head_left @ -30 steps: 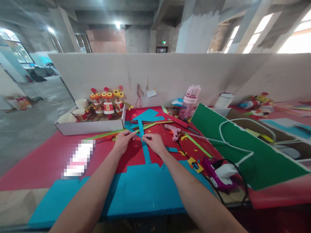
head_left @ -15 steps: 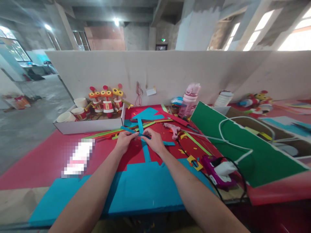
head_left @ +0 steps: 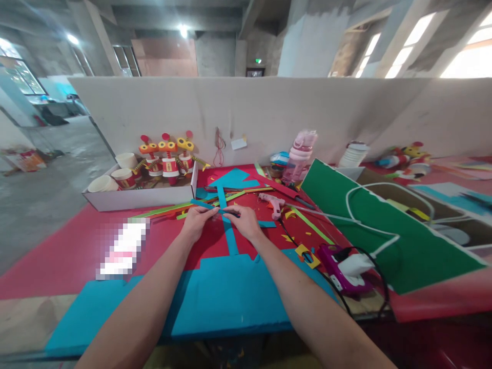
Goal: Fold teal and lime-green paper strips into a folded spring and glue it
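Note:
A narrow blue strip [head_left: 201,204] is held between my two hands above the red table. My left hand [head_left: 197,221] pinches it near its middle, and the strip's far end sticks out to the upper left. My right hand [head_left: 243,221] pinches the strip's right end, its fingertips close to those of the left. Beneath the hands, another blue strip [head_left: 230,239] runs lengthwise on the table. A shorter blue piece [head_left: 268,224] shows just right of my right hand. Large blue sheets [head_left: 234,297] lie under my forearms.
A white box [head_left: 146,199] with paper cups and three red-and-yellow figures stands left. Right of my hands lie a pink glue gun [head_left: 274,204], its black cable and a purple power strip [head_left: 348,279]. Farther right leans a green board [head_left: 369,230]. A pink bottle [head_left: 300,156] stands behind.
The fingers of my right hand have shifted slightly left and up along the strip, closer to my left fingertips. My left hand keeps its pinch.

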`<action>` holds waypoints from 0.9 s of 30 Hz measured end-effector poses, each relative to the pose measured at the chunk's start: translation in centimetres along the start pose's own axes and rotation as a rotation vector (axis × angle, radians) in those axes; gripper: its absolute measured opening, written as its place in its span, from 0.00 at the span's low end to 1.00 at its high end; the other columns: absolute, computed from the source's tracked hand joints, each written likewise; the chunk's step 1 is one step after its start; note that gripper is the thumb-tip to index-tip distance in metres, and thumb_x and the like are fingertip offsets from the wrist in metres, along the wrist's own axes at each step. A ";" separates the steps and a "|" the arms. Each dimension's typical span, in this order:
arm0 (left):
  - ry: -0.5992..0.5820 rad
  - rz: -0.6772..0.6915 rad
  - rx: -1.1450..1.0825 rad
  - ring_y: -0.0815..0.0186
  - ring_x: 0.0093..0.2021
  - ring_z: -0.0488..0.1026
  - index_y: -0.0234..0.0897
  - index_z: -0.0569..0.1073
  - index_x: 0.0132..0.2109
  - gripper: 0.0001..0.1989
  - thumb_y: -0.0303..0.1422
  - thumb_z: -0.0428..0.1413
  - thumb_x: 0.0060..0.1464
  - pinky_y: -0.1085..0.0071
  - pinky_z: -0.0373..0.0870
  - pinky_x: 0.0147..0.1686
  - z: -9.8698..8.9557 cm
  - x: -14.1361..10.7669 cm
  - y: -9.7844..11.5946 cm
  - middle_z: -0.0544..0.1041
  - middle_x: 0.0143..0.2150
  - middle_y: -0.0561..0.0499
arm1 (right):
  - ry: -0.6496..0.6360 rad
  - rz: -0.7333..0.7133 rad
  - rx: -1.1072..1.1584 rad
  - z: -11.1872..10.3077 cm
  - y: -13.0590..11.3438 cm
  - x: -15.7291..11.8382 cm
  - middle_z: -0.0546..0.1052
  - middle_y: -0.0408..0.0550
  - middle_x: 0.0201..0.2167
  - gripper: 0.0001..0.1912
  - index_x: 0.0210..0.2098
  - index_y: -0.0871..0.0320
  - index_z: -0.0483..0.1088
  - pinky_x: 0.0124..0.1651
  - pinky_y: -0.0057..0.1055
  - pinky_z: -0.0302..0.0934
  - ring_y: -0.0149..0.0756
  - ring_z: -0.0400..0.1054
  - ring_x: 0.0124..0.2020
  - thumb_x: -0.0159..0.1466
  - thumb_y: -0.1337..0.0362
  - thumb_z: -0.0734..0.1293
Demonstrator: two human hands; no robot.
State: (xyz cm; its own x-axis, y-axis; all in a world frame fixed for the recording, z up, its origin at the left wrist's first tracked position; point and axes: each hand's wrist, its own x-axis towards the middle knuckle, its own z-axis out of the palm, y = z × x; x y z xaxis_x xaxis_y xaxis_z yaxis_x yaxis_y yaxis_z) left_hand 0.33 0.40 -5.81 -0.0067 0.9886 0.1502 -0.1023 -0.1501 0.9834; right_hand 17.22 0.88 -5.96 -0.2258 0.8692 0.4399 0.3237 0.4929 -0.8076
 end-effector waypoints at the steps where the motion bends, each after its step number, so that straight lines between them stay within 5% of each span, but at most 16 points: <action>1: -0.002 0.001 -0.009 0.68 0.25 0.68 0.32 0.77 0.23 0.14 0.41 0.65 0.38 0.70 0.65 0.29 0.0 0.0 -0.1 0.75 0.21 0.48 | 0.000 0.003 -0.014 0.0 0.0 0.0 0.79 0.45 0.36 0.08 0.37 0.53 0.76 0.45 0.32 0.64 0.38 0.73 0.40 0.57 0.62 0.67; 19: 0.005 -0.022 0.109 0.67 0.25 0.69 0.32 0.78 0.24 0.13 0.39 0.66 0.36 0.71 0.64 0.30 0.6 -0.4 0.2 0.76 0.23 0.49 | -0.006 0.026 -0.030 -0.1 -0.1 -0.1 0.79 0.43 0.28 0.08 0.31 0.56 0.77 0.34 0.28 0.62 0.36 0.72 0.30 0.58 0.62 0.66; 27: 0.043 0.045 0.025 0.67 0.27 0.70 0.33 0.79 0.28 0.13 0.38 0.66 0.36 0.71 0.66 0.33 -0.1 -0.1 0.3 0.77 0.24 0.50 | 0.025 -0.070 -0.138 -0.4 0.0 -0.1 0.79 0.45 0.37 0.09 0.38 0.53 0.75 0.45 0.31 0.62 0.38 0.72 0.40 0.58 0.60 0.68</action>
State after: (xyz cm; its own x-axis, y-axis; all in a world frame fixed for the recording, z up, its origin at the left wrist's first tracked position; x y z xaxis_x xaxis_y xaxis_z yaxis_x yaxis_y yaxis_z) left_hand 0.20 0.30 -5.56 -0.0539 0.9803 0.1899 -0.0765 -0.1936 0.9781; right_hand 17.61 0.79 -5.82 -0.2301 0.8322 0.5045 0.4318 0.5519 -0.7134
